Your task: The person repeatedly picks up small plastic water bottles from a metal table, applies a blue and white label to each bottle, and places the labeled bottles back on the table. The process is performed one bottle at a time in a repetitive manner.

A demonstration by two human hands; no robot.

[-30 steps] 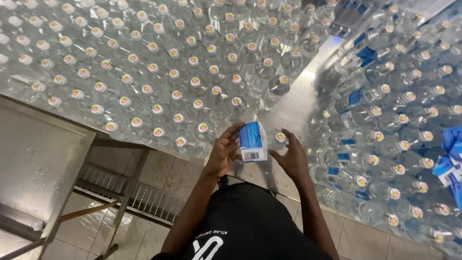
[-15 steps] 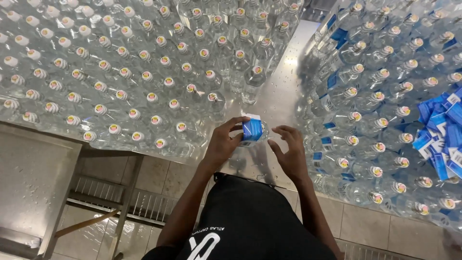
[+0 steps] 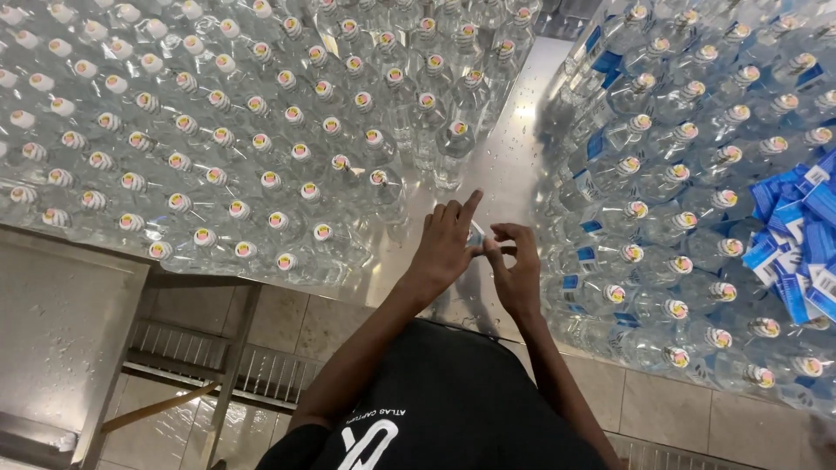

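My left hand [image 3: 446, 248] and right hand [image 3: 515, 277] meet low in the middle of the frame, over the bare strip of the steel surface [image 3: 514, 148] that runs between the two crowds of bottles. A second ago I held a blue label flat and wide between them, plain to see against a bottle; now almost none of that blue shows. What sits between my hands is the bottle [image 3: 475, 235] itself, a small clear shape with only its top peeking out between my fingertips. My left hand curls round it with the forefinger sticking straight up, and my right hand pinches in from the other side, thumb and fingers bent close (whether the label is fully smoothed down I cannot tell, my fingers cover it).

I judge the label is now wrapped onto the bottle and I am pressing its edge.

To the upper left stand the bare bottles [image 3: 261, 139]. On the right stand the labelled bottles [image 3: 662, 165] with blue bands, and at the right edge lies the pile of loose blue labels [image 3: 797, 235].
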